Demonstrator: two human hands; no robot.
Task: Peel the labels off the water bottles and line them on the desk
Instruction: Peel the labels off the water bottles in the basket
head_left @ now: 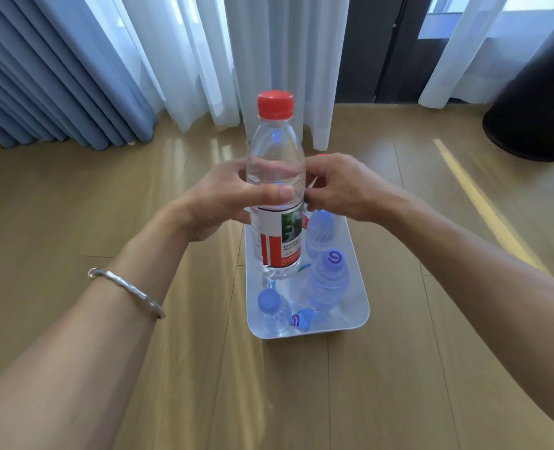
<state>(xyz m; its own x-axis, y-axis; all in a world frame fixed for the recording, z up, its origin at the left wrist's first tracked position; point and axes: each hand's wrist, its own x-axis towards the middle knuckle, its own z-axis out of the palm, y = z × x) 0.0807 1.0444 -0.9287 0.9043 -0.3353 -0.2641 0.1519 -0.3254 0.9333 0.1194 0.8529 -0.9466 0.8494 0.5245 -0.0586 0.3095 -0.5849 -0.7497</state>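
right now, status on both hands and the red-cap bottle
Left hand grips red-cap bottle upright. Right hand pinches label at its top edge; label mostly on. Blue-cap bottles in tray below.

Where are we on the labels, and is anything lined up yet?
Done: blue-capped bottles in the tray look bare, a loose label beside them. In hand: left hand grips the red-capped bottle, right hand pinches its red label, still on. Left: no bottles stand lined up on the desk.
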